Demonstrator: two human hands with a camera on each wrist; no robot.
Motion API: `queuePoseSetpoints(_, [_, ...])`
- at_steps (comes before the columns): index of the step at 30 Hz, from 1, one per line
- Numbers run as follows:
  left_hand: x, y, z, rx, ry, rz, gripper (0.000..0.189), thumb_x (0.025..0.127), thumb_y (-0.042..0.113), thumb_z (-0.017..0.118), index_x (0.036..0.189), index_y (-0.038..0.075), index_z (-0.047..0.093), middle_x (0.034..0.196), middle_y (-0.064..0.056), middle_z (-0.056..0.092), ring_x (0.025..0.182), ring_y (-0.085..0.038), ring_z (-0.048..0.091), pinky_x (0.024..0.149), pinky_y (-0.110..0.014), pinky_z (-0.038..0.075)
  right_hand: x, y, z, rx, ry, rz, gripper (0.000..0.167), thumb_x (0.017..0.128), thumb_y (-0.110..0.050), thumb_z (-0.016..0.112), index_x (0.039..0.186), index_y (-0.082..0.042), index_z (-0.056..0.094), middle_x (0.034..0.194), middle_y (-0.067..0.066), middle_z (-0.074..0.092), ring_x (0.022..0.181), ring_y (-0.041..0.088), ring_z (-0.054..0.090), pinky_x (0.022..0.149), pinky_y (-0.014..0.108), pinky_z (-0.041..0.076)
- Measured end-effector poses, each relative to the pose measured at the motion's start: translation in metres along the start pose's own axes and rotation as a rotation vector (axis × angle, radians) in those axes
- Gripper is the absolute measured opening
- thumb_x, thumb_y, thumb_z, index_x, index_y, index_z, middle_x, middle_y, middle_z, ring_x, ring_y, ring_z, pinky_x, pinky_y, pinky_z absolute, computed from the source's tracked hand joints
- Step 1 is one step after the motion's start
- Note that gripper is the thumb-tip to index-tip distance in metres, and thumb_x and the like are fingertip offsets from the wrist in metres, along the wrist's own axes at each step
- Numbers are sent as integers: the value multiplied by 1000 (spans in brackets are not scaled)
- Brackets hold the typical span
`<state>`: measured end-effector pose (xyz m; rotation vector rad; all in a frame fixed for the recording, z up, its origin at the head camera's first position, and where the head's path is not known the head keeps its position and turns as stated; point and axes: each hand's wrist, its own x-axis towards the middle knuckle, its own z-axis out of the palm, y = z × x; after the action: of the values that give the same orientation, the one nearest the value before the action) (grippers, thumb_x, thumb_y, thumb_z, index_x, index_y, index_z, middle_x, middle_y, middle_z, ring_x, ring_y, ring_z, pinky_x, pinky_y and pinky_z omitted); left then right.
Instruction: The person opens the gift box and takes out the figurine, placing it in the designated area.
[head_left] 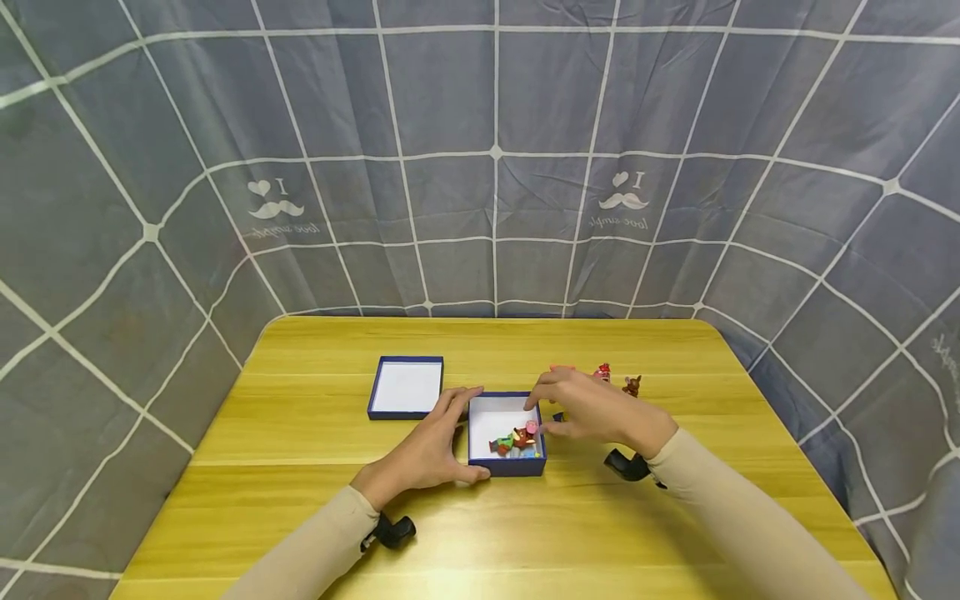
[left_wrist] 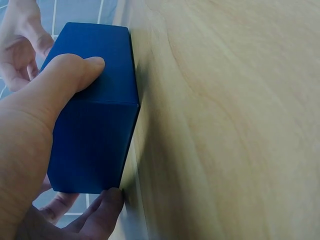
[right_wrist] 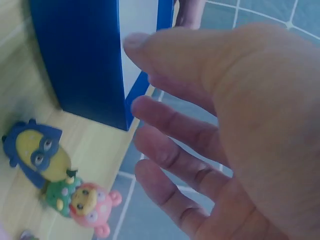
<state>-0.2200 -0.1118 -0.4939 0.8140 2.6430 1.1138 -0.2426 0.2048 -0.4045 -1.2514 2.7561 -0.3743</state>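
Note:
A blue box [head_left: 507, 468] with a white inside stands on the table, its top uncovered. Small toy figures [head_left: 504, 445] in green, brown and pink lie along its near right part. My left hand [head_left: 427, 454] grips the box from the left, thumb on the near wall and fingers at the far corner; the left wrist view shows the thumb flat on the blue side [left_wrist: 107, 55]. Over the right wall hovers my right hand [head_left: 588, 406], its fingers loosely bent and apart. Nothing shows between thumb and fingers of that right hand [right_wrist: 240, 125] in its wrist view.
A shallow blue lid [head_left: 407, 388], white inside, lies left of the box. Beyond my right hand stand a red-pink figure [head_left: 602, 372] and a brown one [head_left: 632, 385]. Beside the box are a blue-and-yellow goggled figure [right_wrist: 40, 150] and a pink-headed green one [right_wrist: 90, 202].

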Motion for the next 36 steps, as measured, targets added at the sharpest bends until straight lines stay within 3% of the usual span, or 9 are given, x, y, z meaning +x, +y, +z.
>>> queuePoseSetpoints(3, [0, 0, 0, -5, 1, 2, 129, 86, 46, 105, 185, 15, 29, 179, -18, 38, 147, -36, 66, 125, -58, 59, 6, -3, 2, 16, -40, 12, 26, 106, -22, 89, 130, -13, 86, 138, 4, 82, 131, 31, 74, 116, 55, 64])
queuePoseSetpoints(6, [-1, 0, 1, -11, 1, 4, 129, 86, 47, 105, 185, 16, 29, 179, -18, 38, 147, -36, 66, 124, -57, 59, 12, -4, 5, 33, -78, 20, 27, 105, -24, 90, 131, -14, 87, 137, 2, 84, 124, 26, 74, 106, 48, 66])
queuePoseSetpoints(11, [-2, -3, 2, -8, -9, -7, 128, 87, 47, 105, 186, 19, 28, 180, -15, 37, 149, -34, 65, 125, -55, 59, 20, -2, 11, 124, -131, 17, 27, 104, -19, 90, 130, -11, 88, 130, 3, 87, 85, 7, 66, 85, 28, 62])
queuePoseSetpoints(14, [-3, -4, 3, -6, -9, -10, 129, 87, 47, 104, 186, 19, 27, 181, -14, 37, 149, -33, 65, 126, -55, 59, 24, -1, 13, 170, -155, 28, 24, 105, -16, 89, 127, -9, 88, 122, 4, 89, 72, 0, 59, 77, 22, 59])
queuePoseSetpoints(21, [-1, -2, 2, -17, 8, 8, 129, 86, 47, 105, 185, 16, 29, 179, -16, 38, 146, -33, 67, 125, -55, 60, 31, -3, 16, 151, -138, 39, 7, 105, -11, 86, 110, -11, 91, 102, -2, 88, 76, -3, 64, 77, 20, 61])
queuePoseSetpoints(24, [-1, -2, 3, -19, 11, 15, 129, 86, 48, 105, 185, 15, 29, 179, -17, 39, 146, -33, 67, 124, -56, 60, 32, -3, 19, 151, -125, 48, 8, 106, -9, 85, 103, -13, 92, 95, -5, 86, 75, -4, 65, 75, 19, 60])
queuePoseSetpoints(36, [-1, -2, 3, -19, 11, 8, 129, 86, 48, 105, 185, 16, 29, 178, -16, 39, 146, -34, 67, 125, -56, 59, 30, 0, 23, 164, -89, 73, 7, 108, -12, 85, 106, -12, 92, 102, -2, 89, 81, -3, 69, 77, 20, 61])
